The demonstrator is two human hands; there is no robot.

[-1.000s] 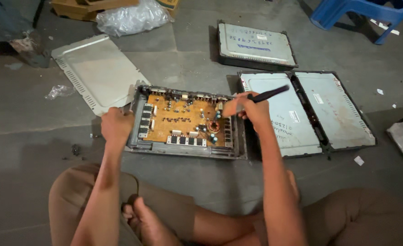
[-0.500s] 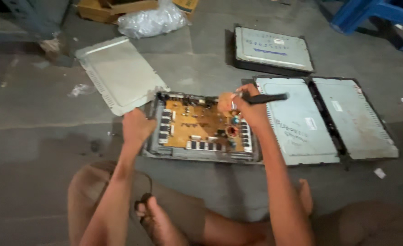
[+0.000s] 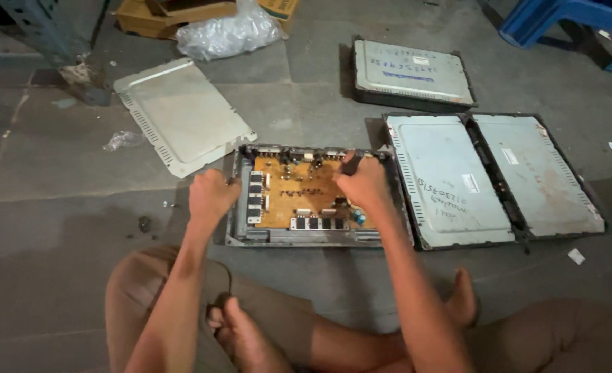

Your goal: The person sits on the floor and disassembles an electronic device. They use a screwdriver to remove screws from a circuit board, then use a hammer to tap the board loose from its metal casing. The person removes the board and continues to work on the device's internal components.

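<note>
An opened metal chassis (image 3: 306,235) is seen lying flat on the concrete floor (image 3: 64,221), right in front of crossed legs, with an orange circuit board (image 3: 299,193) exposed inside it. The left hand (image 3: 211,197) is clenched over the chassis's left edge. The right hand (image 3: 364,183) is wrapped tight around a dark-handled tool (image 3: 351,163), which is held upright over the board's right side; its tip is hidden. Just beside the chassis on the right, two closed grey units (image 3: 499,179) are laid side by side, touching. A third unit (image 3: 411,72) is set farther back. A loose metal cover (image 3: 181,114) is lying up left, near a crumpled plastic bag (image 3: 230,31).
</note>
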